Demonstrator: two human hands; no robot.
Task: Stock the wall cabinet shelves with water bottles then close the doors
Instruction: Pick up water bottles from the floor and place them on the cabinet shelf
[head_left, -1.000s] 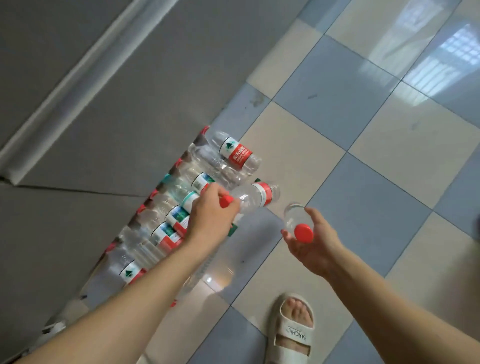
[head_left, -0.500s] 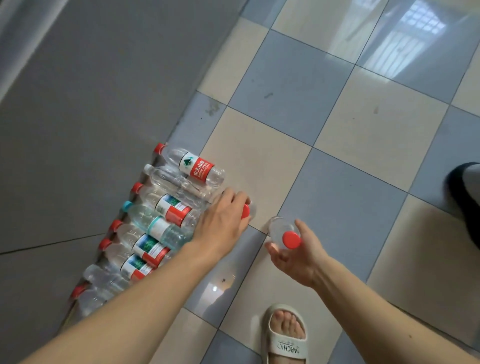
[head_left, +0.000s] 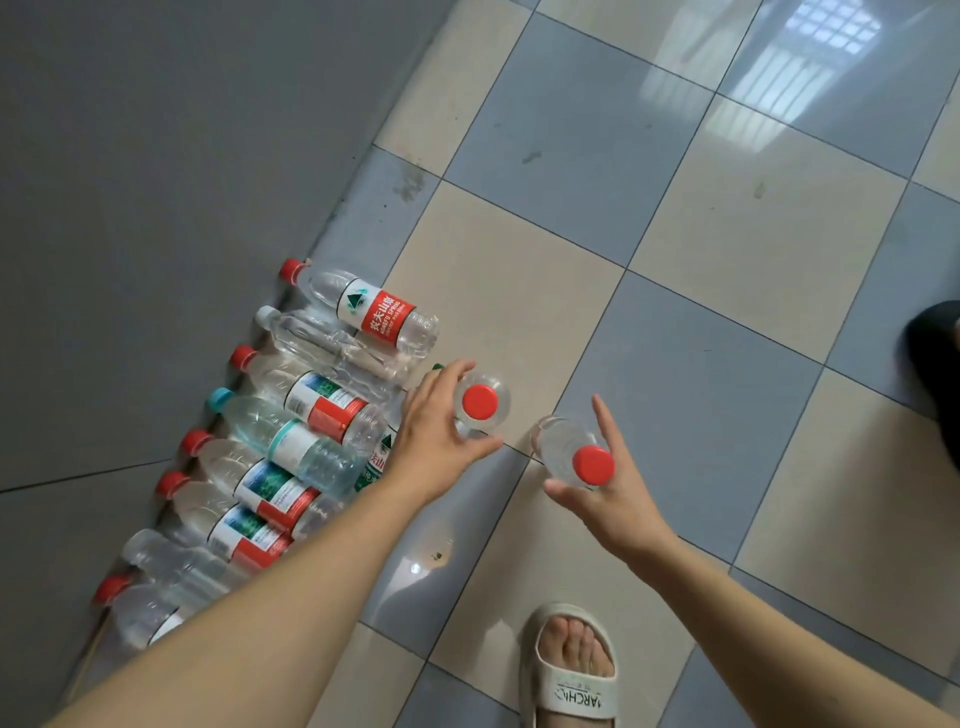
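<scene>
Checkered grey and cream floor tiles (head_left: 519, 291) fill the frame below 2 outstretched bare forearms. Left hand (head_left: 436, 436), palm down at centre, curls its fingers (head_left: 447, 370) round an upright red-capped bottle (head_left: 480, 402), thumb beneath. Right hand (head_left: 602, 486), just beside it, grips a second red-capped bottle (head_left: 571, 454) between thumb and raised fingers. Lower left, a row of lying bottles (head_left: 291, 441) lines the grey wall (head_left: 156, 156). Bottom centre, a sandalled foot (head_left: 571, 670).

Two bottles held above checkered floor.
Left hand (head_left: 434, 436) gripping red-capped bottle (head_left: 480, 402); right hand (head_left: 605, 493) gripping second bottle (head_left: 571, 454); bottle row (head_left: 291, 441) alongside.
</scene>
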